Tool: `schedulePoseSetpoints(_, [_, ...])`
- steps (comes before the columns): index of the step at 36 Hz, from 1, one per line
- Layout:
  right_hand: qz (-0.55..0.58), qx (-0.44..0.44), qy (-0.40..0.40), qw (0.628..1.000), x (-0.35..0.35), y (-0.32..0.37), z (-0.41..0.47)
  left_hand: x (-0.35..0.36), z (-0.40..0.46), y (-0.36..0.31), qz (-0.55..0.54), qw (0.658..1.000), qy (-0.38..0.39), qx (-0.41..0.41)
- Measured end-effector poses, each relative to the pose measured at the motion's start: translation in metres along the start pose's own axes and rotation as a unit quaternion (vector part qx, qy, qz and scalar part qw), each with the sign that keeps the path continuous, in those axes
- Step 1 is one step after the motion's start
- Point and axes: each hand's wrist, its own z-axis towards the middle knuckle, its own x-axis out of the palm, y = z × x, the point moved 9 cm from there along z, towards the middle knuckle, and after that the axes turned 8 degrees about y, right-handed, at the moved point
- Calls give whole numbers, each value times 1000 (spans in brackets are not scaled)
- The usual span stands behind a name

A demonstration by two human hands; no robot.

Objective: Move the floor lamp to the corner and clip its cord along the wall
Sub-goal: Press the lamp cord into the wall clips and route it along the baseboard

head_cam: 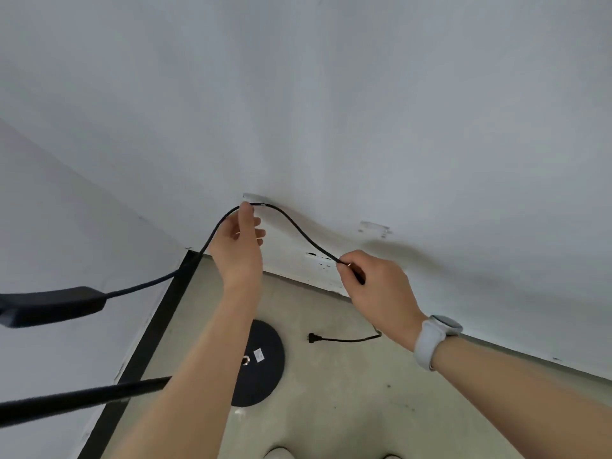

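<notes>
The floor lamp stands in the corner, its round black base (265,376) on the concrete floor and its black pole (82,397) slanting off the left edge. A black cord (298,231) runs from an inline black box (53,304) at the left up to the white wall. My left hand (240,241) pinches the cord just below a clear wall clip (254,197). My right hand (374,286), with a white watch on its wrist, grips the cord lower and to the right. The cord's plug (313,338) lies loose on the floor.
A second clear clip (374,227) sits on the wall further right. A white outlet plate (319,261) is low on the wall between my hands. A black strip (149,339) edges the left wall at floor level. The tips of my shoes (280,453) show at the bottom.
</notes>
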Motion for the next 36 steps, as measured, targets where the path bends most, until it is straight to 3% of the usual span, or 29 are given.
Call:
schedulePoseSetpoints(3, [-23,-42,-15,999,3,-1,12,-4,12,-1,-82,996,-20,27])
schedulePoseSetpoints(7, [-19,-79,-46,996,9,-6,23,-6,27,4,-115,992,-1,44])
schedulePoseSetpoints(22, [50,-165,-170,970,-6,-15,21,-6,45,-16,-75,984,75,146])
schedulePoseSetpoints(28, [85,-160,-193,964,-22,-26,11,-1,41,-22,-43,983,111,141])
schedulePoseSetpoints(36, [-12,-165,-174,971,-24,-27,4,2,37,-20,-60,982,127,127])
